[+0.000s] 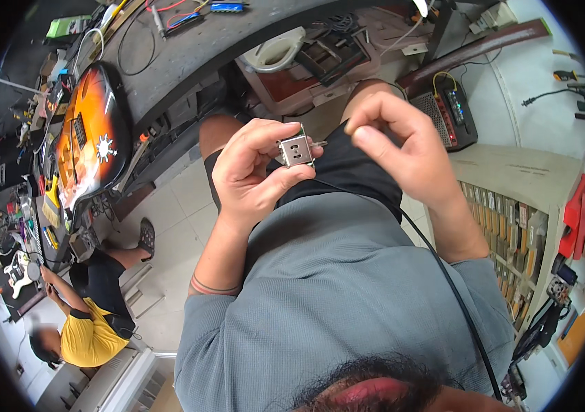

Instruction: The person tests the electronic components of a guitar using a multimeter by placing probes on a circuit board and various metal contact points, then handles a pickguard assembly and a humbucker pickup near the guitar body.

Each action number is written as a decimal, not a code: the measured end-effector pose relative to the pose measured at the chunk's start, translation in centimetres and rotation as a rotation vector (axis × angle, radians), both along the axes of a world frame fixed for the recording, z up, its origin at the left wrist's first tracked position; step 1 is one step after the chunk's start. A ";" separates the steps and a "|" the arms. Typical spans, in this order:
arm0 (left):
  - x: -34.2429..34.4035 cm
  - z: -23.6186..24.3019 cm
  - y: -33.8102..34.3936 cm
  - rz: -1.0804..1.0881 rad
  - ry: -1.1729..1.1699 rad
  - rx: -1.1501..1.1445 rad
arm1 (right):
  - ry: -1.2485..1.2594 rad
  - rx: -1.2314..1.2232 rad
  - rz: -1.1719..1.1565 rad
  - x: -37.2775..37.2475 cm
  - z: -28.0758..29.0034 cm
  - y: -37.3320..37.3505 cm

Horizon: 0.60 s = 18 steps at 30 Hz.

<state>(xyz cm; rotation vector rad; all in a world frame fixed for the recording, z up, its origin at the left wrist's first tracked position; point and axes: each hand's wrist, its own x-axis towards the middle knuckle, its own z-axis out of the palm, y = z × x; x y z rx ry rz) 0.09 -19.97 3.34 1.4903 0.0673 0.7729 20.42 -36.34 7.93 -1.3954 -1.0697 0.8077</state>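
My left hand [248, 168] pinches a small square metal-cased electronic part [297, 151] between thumb and fingertips, above my lap. Two dark slots show on its silvery face, a green circuit-board edge runs down its right side, and a short shaft juts out to the right. A little to the right, apart from the part, my right hand [412, 151] is raised with thumb and index finger curled close together. Whether anything small sits between those fingertips cannot be made out.
A sunburst electric guitar body [90, 134] lies on the dark workbench [189, 58] at left, among tools and cables. A co-worker in yellow [93, 336] sits at far left. On the right stand a small amplifier-like box [454, 117] and a drawer cabinet [519, 172].
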 end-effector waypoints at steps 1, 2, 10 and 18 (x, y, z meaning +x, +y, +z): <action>0.6 0.2 -0.6 -0.010 0.002 0.004 | -0.057 0.034 0.006 -0.1 0.0 -0.2; 1.3 0.5 -1.0 -0.013 -0.002 -0.033 | -0.015 0.063 -0.010 -0.4 0.1 -0.3; 6.8 0.1 -1.8 -0.053 0.088 0.184 | 0.081 0.090 -0.006 3.3 -2.3 -1.7; 12.9 -0.2 -1.0 -0.186 0.127 0.368 | -0.076 0.134 0.033 8.8 -3.9 -3.1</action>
